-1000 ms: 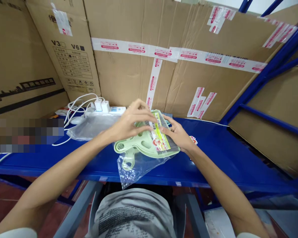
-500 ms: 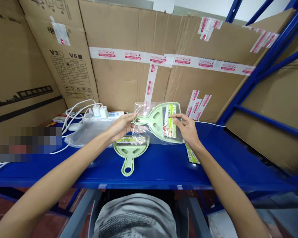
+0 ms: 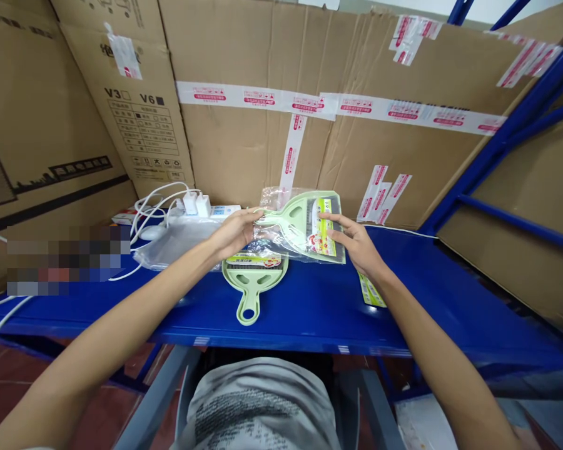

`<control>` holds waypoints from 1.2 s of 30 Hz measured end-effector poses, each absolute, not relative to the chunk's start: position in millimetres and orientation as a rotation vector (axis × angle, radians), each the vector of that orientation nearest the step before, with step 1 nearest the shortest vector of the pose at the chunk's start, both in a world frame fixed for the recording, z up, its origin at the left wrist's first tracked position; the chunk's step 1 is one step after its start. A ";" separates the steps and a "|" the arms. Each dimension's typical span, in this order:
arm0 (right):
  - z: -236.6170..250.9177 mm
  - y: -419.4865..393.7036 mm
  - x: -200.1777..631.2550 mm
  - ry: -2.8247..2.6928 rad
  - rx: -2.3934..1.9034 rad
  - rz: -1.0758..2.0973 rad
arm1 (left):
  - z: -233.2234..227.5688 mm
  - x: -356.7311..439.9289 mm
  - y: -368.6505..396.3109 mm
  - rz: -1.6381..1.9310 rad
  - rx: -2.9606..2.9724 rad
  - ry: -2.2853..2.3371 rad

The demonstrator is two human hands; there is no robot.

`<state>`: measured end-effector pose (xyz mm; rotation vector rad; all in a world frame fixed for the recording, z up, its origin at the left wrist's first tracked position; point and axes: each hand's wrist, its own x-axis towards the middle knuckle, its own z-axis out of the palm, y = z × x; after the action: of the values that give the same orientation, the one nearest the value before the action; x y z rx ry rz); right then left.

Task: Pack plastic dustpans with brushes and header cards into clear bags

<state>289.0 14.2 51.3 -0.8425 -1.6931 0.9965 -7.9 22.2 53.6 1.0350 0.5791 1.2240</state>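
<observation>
While both forearms [image 3: 126, 322] slant inward from the lower corners, the left hand [image 3: 237, 234] pinches the handle [image 3: 274, 217] of the bagged green dustpan [image 3: 298, 219] at the frame's centre; the right hand [image 3: 354, 242] (fingers pointing left) pinches its wide end [image 3: 336, 209]. Another dustpan [image 3: 252, 279] lies just below.

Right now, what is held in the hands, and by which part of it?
A bagged light green dustpan and brush set: left hand at the handle end, right hand at the wide, labelled end.
</observation>
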 end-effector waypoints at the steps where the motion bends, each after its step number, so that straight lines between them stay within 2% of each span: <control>1: 50.7 14.3 288.0 -1.691 -0.843 0.998 | 52.5 -7.9 23.0 1.226 1.024 0.590; 15: 50.2 17.6 284.9 -1.546 -0.886 1.254 | 55.1 -6.5 19.6 1.191 0.979 0.682; 21: 42.9 28.8 282.6 -1.246 -0.951 1.090 | 53.8 -3.8 20.7 1.207 0.916 0.745; 27: 46.4 25.4 270.2 -1.192 -0.828 1.555 | 49.9 -0.1 21.9 1.224 0.900 0.739; 36: 52.4 28.3 289.1 -1.110 -0.926 1.412 | 45.2 -18.5 38.0 1.162 0.947 0.826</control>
<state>289.1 28.3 52.4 -0.9260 -1.1102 1.4123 -18.5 38.0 45.2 0.9470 0.8264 1.1623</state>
